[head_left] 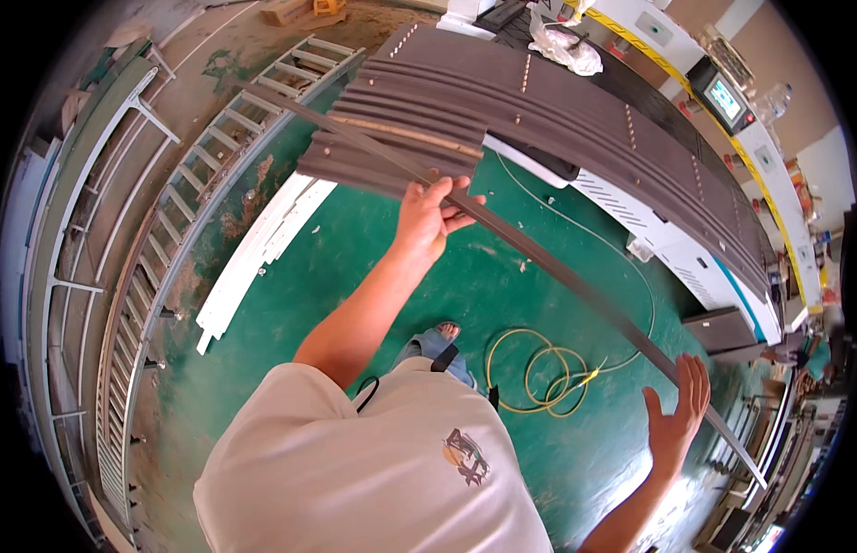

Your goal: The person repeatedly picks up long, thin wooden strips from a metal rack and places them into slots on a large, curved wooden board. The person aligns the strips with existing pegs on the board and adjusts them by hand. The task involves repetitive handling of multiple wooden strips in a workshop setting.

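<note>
Right now the left hand (428,217) has its fingers (458,205) wrapped and clamped round a long dark strip (557,276), gripping it just in front of the stack of dark grooved boards (539,101). Right hand (679,415) is open, fingers (696,380) spread apart, palm up against the strip's underside near its far end; looks like touching/supporting, not gripping. So the strip runs diagonally from above the stack's left end, through the left hand, down past the right hand, held in the air over the green floor (373,267).

Risk, as I judge it: strip is long and thin and pinched at one pt only. W/ the right hand merely flat under it, the free end could sag, slide off the palm and swing down, or whip into the white machine housing (668,240). The yellow hose coil (539,369) lies on the floor just beside the sandalled foot (438,343), a trip hazard if the person steps sideways.

Materials: strip and boards look like dark brown composite or plastic profile, matt, lengthwise ribs; boards carry rows of small pale dots, prob. fasteners. Floor is glossy green paint, worn to bare patches at left. White slatted metal frames (161,230) lie along the left side; a crumpled clear plastic bag (565,44) sits beyond the stack.
</note>
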A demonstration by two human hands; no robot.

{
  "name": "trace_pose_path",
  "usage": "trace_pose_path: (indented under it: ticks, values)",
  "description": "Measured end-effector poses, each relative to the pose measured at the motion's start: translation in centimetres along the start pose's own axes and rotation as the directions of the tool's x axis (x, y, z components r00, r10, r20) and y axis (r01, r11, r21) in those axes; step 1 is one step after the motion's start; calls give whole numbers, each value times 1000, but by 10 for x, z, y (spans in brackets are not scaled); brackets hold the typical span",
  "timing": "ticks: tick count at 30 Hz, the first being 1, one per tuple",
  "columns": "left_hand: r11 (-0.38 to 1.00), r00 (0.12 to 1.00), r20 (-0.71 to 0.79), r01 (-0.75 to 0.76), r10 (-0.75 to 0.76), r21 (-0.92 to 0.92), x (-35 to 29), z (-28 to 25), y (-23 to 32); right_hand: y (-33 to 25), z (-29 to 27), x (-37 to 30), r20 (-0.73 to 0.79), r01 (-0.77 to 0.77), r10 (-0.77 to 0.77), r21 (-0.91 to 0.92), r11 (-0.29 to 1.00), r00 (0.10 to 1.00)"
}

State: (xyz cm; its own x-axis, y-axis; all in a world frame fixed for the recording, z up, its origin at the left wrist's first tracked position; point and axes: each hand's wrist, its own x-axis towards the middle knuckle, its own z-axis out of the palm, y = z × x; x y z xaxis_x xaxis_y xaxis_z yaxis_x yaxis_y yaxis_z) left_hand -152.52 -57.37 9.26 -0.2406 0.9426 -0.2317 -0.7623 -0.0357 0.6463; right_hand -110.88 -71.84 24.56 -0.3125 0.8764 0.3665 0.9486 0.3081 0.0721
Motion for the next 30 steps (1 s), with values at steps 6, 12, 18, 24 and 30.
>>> trace_pose_path:
  ticks: [6, 12, 18, 24, 30]
  values:
    - [999, 998, -56, -3, 5, 32, 96, 122, -72, 213, 100, 90, 215, -148, 99, 223, 964, 972]
    - [999, 999, -8, -50, 51, 9, 189, 215, -162, 394, 183, 173, 284, -163, 12, 514, 842, 959]
    - [984, 981, -146, -111, 131, 139, 280, 296, -245, 530, 224, 285, 561, -367, 1, 539, 758, 828]
    - [985, 983, -146, -90, 112, 147, 356, 355, -287, 651, 277, 382, 574, -342, -15, 509, 790, 819]
    - [980, 982, -159, -69, 99, 185, 429, 387, -336, 739, 323, 459, 540, -183, -116, 467, 865, 834]
